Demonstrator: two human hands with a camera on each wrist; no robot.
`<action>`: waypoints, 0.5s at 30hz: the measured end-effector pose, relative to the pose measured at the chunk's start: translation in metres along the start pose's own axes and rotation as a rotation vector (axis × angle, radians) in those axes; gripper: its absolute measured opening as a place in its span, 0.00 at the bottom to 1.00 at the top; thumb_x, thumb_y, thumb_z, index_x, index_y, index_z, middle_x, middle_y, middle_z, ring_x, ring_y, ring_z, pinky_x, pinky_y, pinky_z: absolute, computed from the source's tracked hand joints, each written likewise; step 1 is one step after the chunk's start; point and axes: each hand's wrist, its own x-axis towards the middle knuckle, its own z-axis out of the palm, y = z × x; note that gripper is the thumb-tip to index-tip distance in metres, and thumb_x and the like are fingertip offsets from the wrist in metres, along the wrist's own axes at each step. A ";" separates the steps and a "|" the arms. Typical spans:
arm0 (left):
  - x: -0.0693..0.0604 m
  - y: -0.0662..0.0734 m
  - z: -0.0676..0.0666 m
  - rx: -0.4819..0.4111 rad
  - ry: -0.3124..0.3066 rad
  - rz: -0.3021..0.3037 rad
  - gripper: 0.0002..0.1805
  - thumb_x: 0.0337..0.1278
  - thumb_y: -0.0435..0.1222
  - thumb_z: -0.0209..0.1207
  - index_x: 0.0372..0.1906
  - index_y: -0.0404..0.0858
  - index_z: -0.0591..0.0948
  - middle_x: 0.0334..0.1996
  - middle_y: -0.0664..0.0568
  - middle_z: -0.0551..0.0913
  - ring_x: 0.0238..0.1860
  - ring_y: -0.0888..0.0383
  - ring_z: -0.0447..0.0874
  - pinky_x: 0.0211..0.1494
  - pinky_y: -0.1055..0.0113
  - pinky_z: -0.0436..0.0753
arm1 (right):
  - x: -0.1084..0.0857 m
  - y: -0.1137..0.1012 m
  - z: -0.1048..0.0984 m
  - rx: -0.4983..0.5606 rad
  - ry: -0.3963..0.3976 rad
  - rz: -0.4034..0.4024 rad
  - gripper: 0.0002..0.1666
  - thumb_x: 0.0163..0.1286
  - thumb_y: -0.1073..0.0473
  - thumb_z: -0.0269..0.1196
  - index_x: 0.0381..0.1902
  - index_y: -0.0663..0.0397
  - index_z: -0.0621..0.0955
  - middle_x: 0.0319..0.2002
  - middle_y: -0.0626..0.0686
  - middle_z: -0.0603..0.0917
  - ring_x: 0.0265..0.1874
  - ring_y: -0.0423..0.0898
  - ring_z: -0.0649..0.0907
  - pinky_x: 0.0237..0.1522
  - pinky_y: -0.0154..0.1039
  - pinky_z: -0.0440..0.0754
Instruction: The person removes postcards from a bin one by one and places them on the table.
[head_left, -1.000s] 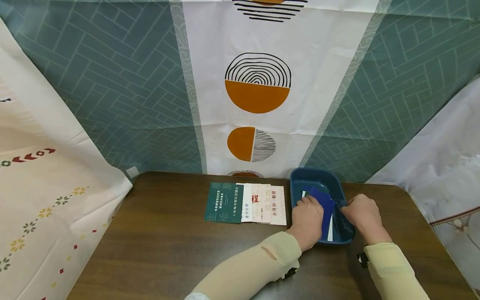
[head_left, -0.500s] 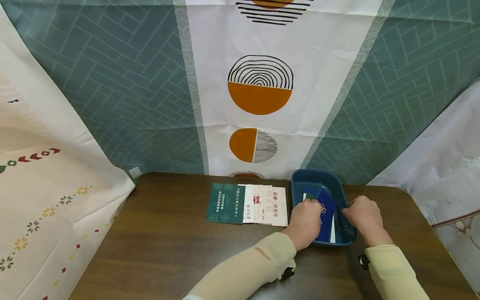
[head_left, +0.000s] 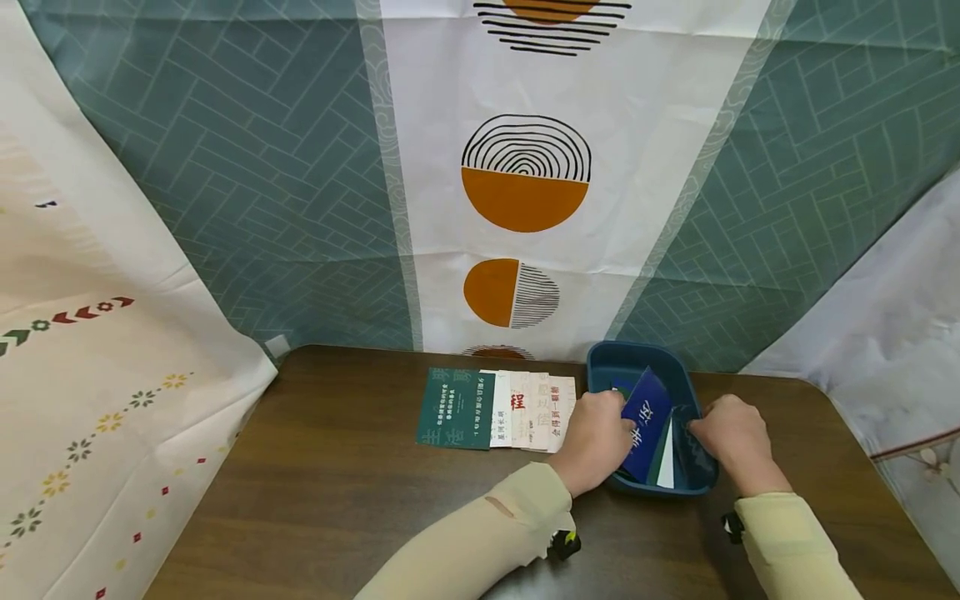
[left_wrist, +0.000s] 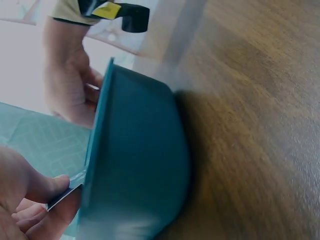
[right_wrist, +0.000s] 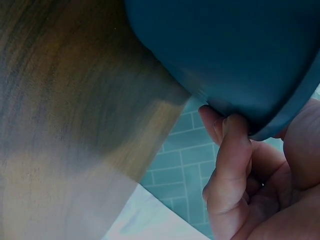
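Observation:
A dark blue plastic bin stands at the table's right side with several cards in it. My left hand pinches a blue card with white writing between thumb and fingers over the bin's left side. In the left wrist view the thumb and fingers of the left hand hold the card's thin edge at the rim. My right hand grips the bin's right rim; in the right wrist view its curled fingers lie against the outer wall. A white card and a green one show beneath the blue card.
Left of the bin lies an overlapping row of cards on the brown wooden table: a dark green card at the left end, then several pale cards. A patterned curtain hangs behind the table, with pale cloth at the left.
My left hand has moved a little to the left and the blue card has tilted, with its white writing now showing. The right hand stays at the bin's rim.

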 end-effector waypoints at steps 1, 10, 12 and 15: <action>0.000 0.000 -0.002 -0.012 0.007 -0.002 0.09 0.56 0.39 0.62 0.40 0.41 0.83 0.33 0.55 0.86 0.26 0.70 0.82 0.23 0.78 0.79 | 0.000 0.000 0.000 0.000 0.002 -0.002 0.15 0.59 0.56 0.60 0.27 0.65 0.84 0.20 0.57 0.81 0.19 0.49 0.76 0.20 0.43 0.79; 0.000 -0.002 -0.031 -0.097 0.070 -0.069 0.09 0.55 0.38 0.63 0.40 0.40 0.83 0.33 0.54 0.86 0.27 0.70 0.82 0.27 0.78 0.80 | 0.000 -0.001 0.002 -0.004 0.005 -0.006 0.15 0.58 0.57 0.60 0.29 0.67 0.84 0.21 0.59 0.81 0.20 0.50 0.76 0.19 0.42 0.77; 0.000 -0.002 -0.038 -0.118 0.086 -0.084 0.09 0.54 0.37 0.63 0.40 0.40 0.82 0.33 0.55 0.86 0.26 0.70 0.81 0.27 0.78 0.80 | 0.000 0.000 0.001 -0.006 0.007 -0.007 0.15 0.57 0.57 0.60 0.29 0.67 0.84 0.21 0.59 0.81 0.20 0.50 0.76 0.19 0.41 0.76; 0.000 -0.003 -0.050 -0.146 0.122 -0.088 0.09 0.54 0.38 0.64 0.39 0.39 0.82 0.32 0.54 0.85 0.26 0.69 0.82 0.27 0.78 0.80 | 0.000 0.000 0.002 0.010 0.011 -0.003 0.16 0.57 0.58 0.61 0.30 0.69 0.84 0.21 0.60 0.81 0.19 0.50 0.76 0.19 0.41 0.77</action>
